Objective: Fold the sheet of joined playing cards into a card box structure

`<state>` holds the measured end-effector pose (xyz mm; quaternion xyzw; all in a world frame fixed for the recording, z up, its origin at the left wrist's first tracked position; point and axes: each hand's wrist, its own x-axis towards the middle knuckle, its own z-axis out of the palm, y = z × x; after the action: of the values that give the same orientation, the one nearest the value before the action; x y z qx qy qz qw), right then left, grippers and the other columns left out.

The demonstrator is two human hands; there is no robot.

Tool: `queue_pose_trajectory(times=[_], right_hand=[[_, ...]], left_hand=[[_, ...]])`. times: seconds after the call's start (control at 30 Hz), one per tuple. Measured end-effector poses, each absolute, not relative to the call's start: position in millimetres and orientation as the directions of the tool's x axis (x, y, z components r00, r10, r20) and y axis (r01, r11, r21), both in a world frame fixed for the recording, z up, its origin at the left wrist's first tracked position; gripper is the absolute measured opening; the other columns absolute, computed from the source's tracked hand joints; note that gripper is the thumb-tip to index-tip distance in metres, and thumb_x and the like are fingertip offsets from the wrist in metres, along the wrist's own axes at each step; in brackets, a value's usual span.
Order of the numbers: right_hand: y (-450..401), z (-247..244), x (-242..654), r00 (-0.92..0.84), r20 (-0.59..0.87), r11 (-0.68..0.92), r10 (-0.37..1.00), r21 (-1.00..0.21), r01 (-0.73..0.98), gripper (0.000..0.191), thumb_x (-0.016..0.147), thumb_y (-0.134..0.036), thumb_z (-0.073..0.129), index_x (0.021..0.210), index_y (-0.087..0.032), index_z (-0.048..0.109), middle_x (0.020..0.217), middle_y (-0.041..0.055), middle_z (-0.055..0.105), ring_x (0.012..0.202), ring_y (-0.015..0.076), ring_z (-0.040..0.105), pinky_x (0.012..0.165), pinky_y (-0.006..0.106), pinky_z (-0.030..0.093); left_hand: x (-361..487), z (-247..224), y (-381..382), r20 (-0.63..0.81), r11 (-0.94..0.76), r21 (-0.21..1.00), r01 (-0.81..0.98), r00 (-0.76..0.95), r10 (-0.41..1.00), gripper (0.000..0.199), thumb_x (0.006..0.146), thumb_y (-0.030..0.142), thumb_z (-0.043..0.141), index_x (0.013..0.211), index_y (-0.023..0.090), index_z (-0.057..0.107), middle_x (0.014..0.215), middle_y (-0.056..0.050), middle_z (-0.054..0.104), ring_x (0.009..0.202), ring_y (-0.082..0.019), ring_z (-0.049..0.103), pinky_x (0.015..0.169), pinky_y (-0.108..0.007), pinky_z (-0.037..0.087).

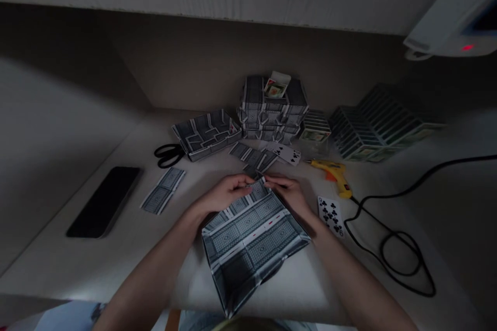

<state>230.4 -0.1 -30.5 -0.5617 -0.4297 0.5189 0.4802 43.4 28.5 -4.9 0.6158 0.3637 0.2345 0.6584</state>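
Observation:
An open box made of playing cards [258, 235] is tilted toward me near the table's front edge. At its far wall my left hand [229, 191] has its fingers closed on the rim. My right hand [289, 194] pinches the same wall close to the far corner. Just beyond my fingers lie loose playing cards [254, 158], some face down, with a few face up [285, 152]. To the right is a yellow glue gun [334, 173], and a nine of clubs [331, 215] lies below it.
A second open card box [207, 134] stands behind scissors [170, 155]. A black phone [104, 201] and face-down cards [163, 191] lie left. Stacked card boxes [274, 108] stand at the back, packed card decks [380, 124] at right. A black cable [388, 269] loops on the right; a shelf hangs overhead.

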Motion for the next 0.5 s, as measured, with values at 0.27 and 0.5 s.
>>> queue_pose_trajectory(times=[0.27, 0.5], right_hand=[[2.2, -29.9, 238.0, 0.090, -0.216, -0.225, 0.972, -0.969, 0.104, 0.019, 0.052, -0.030, 0.071, 0.068, -0.021, 0.071, 0.072, 0.0007, 0.070, 0.065, 0.0149, 0.061, 0.062, 0.025, 0.046], [2.8, -31.2, 233.5, 0.030, -0.232, -0.234, 0.972, -0.966, 0.112, 0.016, 0.051, -0.031, 0.071, 0.063, -0.020, 0.069, 0.063, -0.0012, 0.068, 0.054, 0.0110, 0.057, 0.052, 0.021, 0.042]], left_hand=[[48.7, -3.7, 21.2, -0.215, 0.187, 0.976, 0.111, 0.606, 0.766, 0.032, 0.070, 0.042, 0.060, 0.082, 0.013, 0.052, 0.067, 0.000, 0.060, 0.058, -0.009, 0.051, 0.053, -0.020, 0.039], [53.4, -5.7, 21.6, -0.186, 0.076, 0.971, 0.228, 0.514, 0.837, 0.029, 0.065, 0.040, 0.063, 0.070, 0.013, 0.054, 0.059, 0.002, 0.056, 0.053, -0.008, 0.048, 0.049, -0.019, 0.035]])
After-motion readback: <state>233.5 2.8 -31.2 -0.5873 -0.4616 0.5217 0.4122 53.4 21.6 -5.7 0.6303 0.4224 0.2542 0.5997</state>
